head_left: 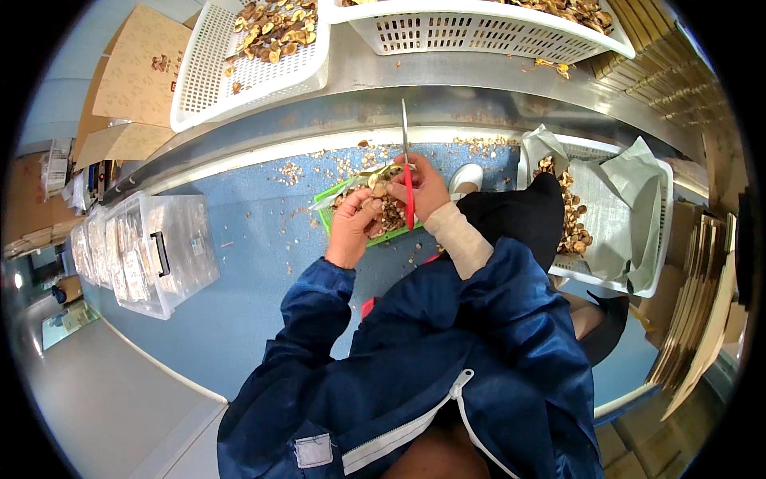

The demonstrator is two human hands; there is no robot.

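Observation:
My right hand grips a pair of scissors, its red handles against the palm and its metal blades pointing away from me. Beside it, my left hand is closed, fingertips pinching a small dried mushroom, partly hidden by the fingers. The fingertips of both hands nearly meet. Below them a bright green basket stands on the floor, holding small brown mushroom pieces and some pale plastic film. To the right, a white basket with a grey-green liner holds more dried mushrooms.
A steel table ahead carries a white basket of mushroom slices and another white basket. Mushroom scraps litter the blue floor. At left stands a clear plastic bin of packed bags; flattened cardboard leans at right.

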